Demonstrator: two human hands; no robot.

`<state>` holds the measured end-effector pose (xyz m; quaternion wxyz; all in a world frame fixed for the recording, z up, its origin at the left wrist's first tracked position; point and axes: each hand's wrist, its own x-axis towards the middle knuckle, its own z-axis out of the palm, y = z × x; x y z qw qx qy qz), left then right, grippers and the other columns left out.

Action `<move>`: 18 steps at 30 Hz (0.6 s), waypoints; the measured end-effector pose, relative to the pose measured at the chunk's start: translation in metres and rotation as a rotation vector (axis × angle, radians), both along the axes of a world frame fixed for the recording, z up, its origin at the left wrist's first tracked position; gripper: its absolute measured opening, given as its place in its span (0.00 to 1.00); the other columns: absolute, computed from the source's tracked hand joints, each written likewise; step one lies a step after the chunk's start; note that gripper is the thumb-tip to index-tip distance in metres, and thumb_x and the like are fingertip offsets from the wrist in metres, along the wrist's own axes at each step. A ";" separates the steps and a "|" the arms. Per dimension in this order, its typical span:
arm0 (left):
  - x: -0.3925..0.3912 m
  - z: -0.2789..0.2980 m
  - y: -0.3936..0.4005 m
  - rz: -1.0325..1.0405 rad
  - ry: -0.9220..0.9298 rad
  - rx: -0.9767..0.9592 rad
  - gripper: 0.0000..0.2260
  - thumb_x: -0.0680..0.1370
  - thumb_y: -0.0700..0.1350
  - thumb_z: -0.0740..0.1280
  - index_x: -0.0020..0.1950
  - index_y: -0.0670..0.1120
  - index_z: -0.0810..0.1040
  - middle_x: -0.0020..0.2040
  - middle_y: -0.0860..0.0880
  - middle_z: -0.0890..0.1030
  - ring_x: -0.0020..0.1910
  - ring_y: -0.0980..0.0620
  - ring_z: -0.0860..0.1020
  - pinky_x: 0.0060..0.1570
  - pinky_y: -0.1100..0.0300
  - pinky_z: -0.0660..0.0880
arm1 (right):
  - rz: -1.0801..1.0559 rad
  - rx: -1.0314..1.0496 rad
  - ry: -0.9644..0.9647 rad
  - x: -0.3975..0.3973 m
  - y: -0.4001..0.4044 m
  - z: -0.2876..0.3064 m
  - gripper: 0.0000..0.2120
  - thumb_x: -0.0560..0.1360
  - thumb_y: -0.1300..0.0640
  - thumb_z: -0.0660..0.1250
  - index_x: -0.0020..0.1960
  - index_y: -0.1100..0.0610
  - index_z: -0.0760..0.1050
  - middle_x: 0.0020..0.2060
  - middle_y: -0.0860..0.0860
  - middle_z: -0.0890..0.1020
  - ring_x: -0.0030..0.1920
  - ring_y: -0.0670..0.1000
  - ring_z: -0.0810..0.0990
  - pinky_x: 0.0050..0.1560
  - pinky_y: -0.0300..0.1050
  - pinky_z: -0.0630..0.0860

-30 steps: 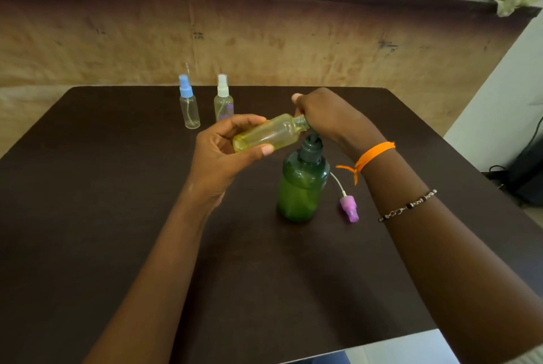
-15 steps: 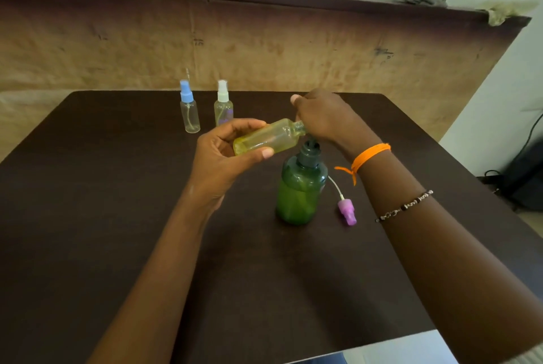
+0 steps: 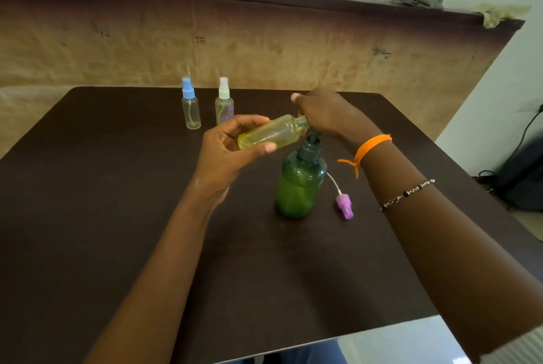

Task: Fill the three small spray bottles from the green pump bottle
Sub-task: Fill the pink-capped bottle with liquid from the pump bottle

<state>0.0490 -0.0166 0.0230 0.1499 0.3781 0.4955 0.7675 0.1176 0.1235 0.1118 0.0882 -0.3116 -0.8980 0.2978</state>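
Note:
The green pump bottle stands upright mid-table. My left hand grips a small uncapped spray bottle holding yellowish liquid, tilted on its side with its neck at the pump head. My right hand rests on top of the pump head and hides the spout. A purple spray cap with its white tube lies on the table right of the green bottle. A blue-capped bottle and a white-capped bottle stand at the back.
The dark brown table ends at a front edge near the bottom of the view. A brown board leans on the wall behind it. A dark bag and cables lie on the floor at the right.
The pump head has come up a little and my right hand has risen with it. My left hand keeps the small bottle at the spout.

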 end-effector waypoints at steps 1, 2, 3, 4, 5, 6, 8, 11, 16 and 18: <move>-0.001 0.000 0.000 -0.002 0.005 -0.002 0.14 0.60 0.44 0.76 0.45 0.53 0.83 0.45 0.55 0.84 0.48 0.57 0.81 0.47 0.65 0.76 | 0.022 -0.019 -0.008 0.002 -0.003 -0.003 0.17 0.81 0.55 0.53 0.56 0.66 0.75 0.44 0.59 0.75 0.38 0.52 0.74 0.41 0.43 0.72; -0.001 0.000 -0.001 -0.005 0.010 -0.003 0.14 0.60 0.44 0.76 0.45 0.52 0.83 0.45 0.55 0.84 0.48 0.57 0.81 0.47 0.65 0.76 | 0.032 -0.042 -0.025 0.003 -0.005 -0.007 0.16 0.81 0.60 0.53 0.59 0.68 0.73 0.45 0.61 0.74 0.37 0.52 0.72 0.39 0.42 0.70; -0.001 0.000 -0.001 -0.010 0.016 -0.005 0.14 0.61 0.44 0.76 0.45 0.52 0.83 0.45 0.55 0.84 0.49 0.57 0.81 0.48 0.65 0.76 | 0.020 -0.071 -0.024 0.004 -0.006 -0.010 0.14 0.80 0.63 0.53 0.59 0.68 0.73 0.46 0.62 0.73 0.40 0.54 0.71 0.39 0.42 0.68; -0.002 0.000 -0.001 -0.012 0.020 -0.010 0.15 0.61 0.44 0.76 0.46 0.51 0.82 0.46 0.56 0.84 0.49 0.57 0.81 0.48 0.65 0.76 | 0.010 -0.084 0.002 0.004 -0.007 -0.012 0.12 0.80 0.64 0.53 0.56 0.66 0.73 0.46 0.61 0.72 0.43 0.54 0.70 0.39 0.42 0.68; -0.002 0.000 -0.002 -0.013 0.020 -0.016 0.16 0.61 0.44 0.76 0.47 0.50 0.81 0.46 0.56 0.84 0.50 0.57 0.81 0.48 0.65 0.76 | -0.004 -0.108 0.027 0.003 -0.007 -0.013 0.10 0.80 0.63 0.53 0.52 0.63 0.72 0.46 0.60 0.72 0.45 0.54 0.71 0.39 0.43 0.69; -0.002 0.000 -0.002 -0.016 0.022 -0.018 0.17 0.61 0.44 0.75 0.48 0.49 0.81 0.46 0.56 0.84 0.50 0.57 0.80 0.48 0.65 0.76 | -0.004 -0.125 0.037 0.002 -0.006 -0.012 0.08 0.81 0.61 0.53 0.49 0.61 0.71 0.45 0.59 0.72 0.46 0.55 0.72 0.41 0.44 0.71; -0.002 -0.001 -0.001 -0.022 0.025 -0.019 0.17 0.60 0.44 0.76 0.48 0.49 0.81 0.46 0.55 0.84 0.49 0.57 0.81 0.48 0.65 0.76 | -0.003 -0.130 0.030 0.002 -0.003 -0.011 0.11 0.81 0.56 0.55 0.47 0.61 0.71 0.44 0.60 0.74 0.47 0.58 0.75 0.47 0.47 0.72; -0.001 -0.002 -0.001 -0.021 0.020 -0.004 0.16 0.60 0.44 0.76 0.47 0.50 0.81 0.46 0.55 0.84 0.49 0.57 0.81 0.47 0.65 0.76 | -0.001 -0.072 -0.005 0.002 0.003 -0.008 0.17 0.80 0.49 0.54 0.43 0.59 0.74 0.38 0.56 0.77 0.46 0.57 0.76 0.50 0.48 0.71; 0.000 0.000 0.000 -0.030 0.038 -0.009 0.18 0.61 0.43 0.76 0.49 0.48 0.79 0.45 0.56 0.84 0.48 0.58 0.81 0.46 0.66 0.76 | 0.005 -0.098 0.058 0.002 0.005 -0.005 0.21 0.82 0.52 0.53 0.33 0.59 0.70 0.25 0.52 0.76 0.31 0.47 0.76 0.41 0.38 0.73; -0.001 -0.001 -0.001 -0.034 0.048 -0.018 0.18 0.61 0.39 0.77 0.48 0.48 0.79 0.45 0.57 0.84 0.48 0.59 0.81 0.46 0.67 0.76 | -0.002 -0.148 0.065 0.004 0.003 -0.009 0.21 0.82 0.56 0.54 0.31 0.58 0.66 0.23 0.53 0.72 0.23 0.45 0.73 0.33 0.33 0.70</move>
